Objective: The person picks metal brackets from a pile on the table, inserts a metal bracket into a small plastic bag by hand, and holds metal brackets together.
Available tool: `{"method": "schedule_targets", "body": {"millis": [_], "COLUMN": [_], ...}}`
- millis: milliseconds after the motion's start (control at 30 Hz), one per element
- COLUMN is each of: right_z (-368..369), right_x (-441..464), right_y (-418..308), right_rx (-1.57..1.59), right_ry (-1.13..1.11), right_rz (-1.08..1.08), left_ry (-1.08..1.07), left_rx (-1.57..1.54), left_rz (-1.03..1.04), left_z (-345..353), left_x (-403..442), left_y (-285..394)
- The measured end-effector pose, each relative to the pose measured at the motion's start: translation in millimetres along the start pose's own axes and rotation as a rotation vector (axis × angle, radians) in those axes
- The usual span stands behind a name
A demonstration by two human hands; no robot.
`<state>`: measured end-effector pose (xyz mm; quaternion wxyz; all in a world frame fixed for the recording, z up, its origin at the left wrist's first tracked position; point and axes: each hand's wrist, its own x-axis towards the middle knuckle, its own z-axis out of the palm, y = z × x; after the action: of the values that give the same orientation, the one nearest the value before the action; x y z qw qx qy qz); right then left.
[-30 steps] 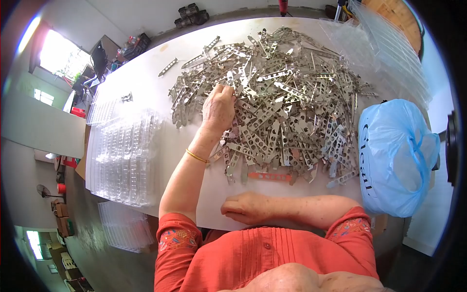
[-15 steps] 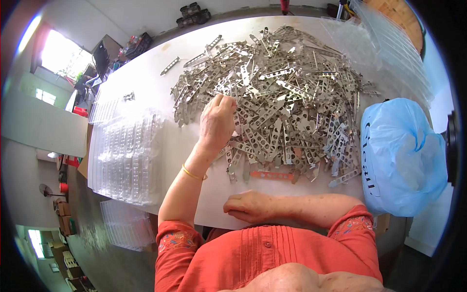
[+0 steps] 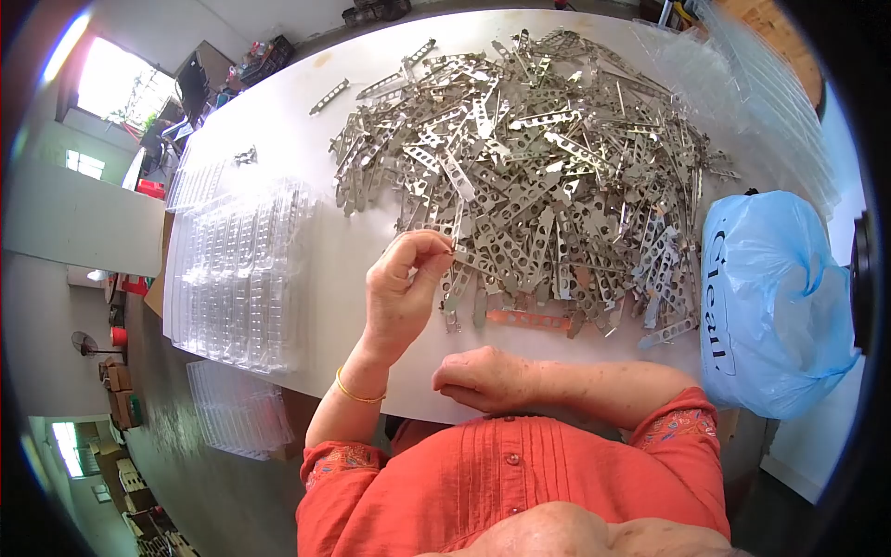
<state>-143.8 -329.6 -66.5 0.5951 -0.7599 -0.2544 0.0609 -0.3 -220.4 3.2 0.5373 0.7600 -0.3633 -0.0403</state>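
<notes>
A large heap of flat metal strips with round holes covers the middle of the white table. My left hand, with a yellow bangle on its wrist, is at the heap's near left edge. Its thumb and index finger are pinched on the end of a metal strip. Near the table's front edge, my right hand rests with its fingers curled in and nothing visible in them. Just beyond it lies an orange strip with holes.
Stacked clear plastic trays stand on the left of the table, with more clear trays lower down beside it. A blue plastic bag is on the right. Clear plastic sheets lie at the back right.
My left hand has drawn back from the heap toward my body, and its pinched fingertips now show with a strip. My right hand stays curled near the table edge.
</notes>
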Motion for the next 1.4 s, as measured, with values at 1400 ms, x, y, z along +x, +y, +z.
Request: {"method": "schedule_targets", "body": {"millis": [1400], "right_z": [-21], "right_x": [-1], "right_y": [3], "right_rx": [0.910], "right_ry": [0.152], "right_rz": [0.206], "left_ry": [-0.264], "left_rx": [0.675], "left_rz": [0.238], "left_z": [-16], "left_x": [-83], "left_y": [43]}}
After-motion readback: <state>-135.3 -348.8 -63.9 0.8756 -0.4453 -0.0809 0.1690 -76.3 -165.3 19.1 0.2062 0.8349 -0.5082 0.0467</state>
